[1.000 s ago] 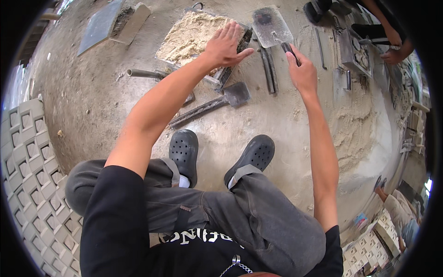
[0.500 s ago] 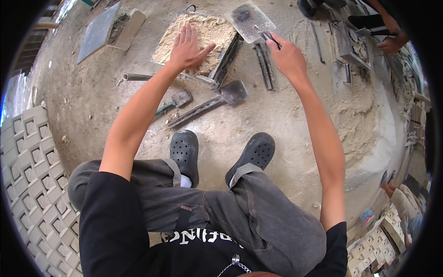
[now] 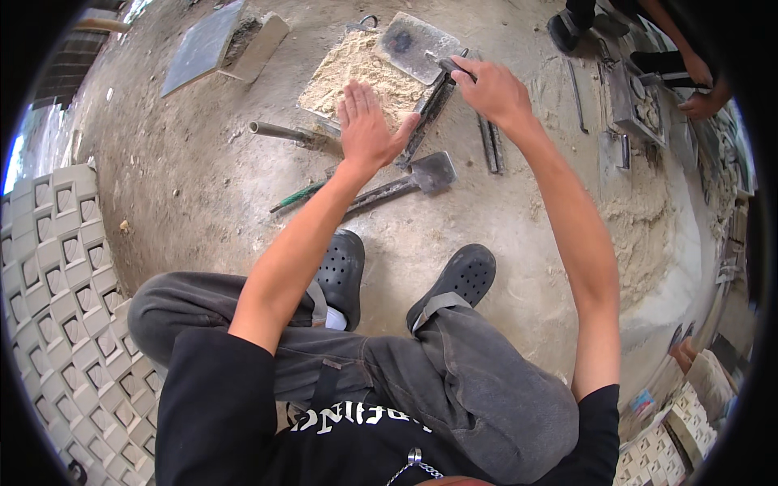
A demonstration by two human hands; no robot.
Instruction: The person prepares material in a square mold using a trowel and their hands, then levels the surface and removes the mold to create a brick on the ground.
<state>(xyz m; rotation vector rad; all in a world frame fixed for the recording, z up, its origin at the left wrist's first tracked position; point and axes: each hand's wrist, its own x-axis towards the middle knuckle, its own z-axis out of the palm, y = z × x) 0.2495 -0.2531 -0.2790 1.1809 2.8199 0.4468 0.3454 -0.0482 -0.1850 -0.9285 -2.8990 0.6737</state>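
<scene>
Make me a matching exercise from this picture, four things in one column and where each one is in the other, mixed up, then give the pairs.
1. left hand
2. right hand
3. small grey metal shovel
4. flat grey slab

A. lying on the ground ahead of the black clogs
B. closed on the dark handle of the flat metal trowel
C. far left, beyond the sand
D. spread flat on the pale sand pile

Pairs: 1-D, 2-B, 3-A, 4-C

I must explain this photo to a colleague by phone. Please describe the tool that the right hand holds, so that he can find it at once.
Start at the pale sand pile on the ground ahead of the black clogs. At its right edge lies a flat grey square trowel, its handle in the right hand. Unlike the smaller pointed trowel nearer the feet, its blade is broad and rectangular.
</scene>
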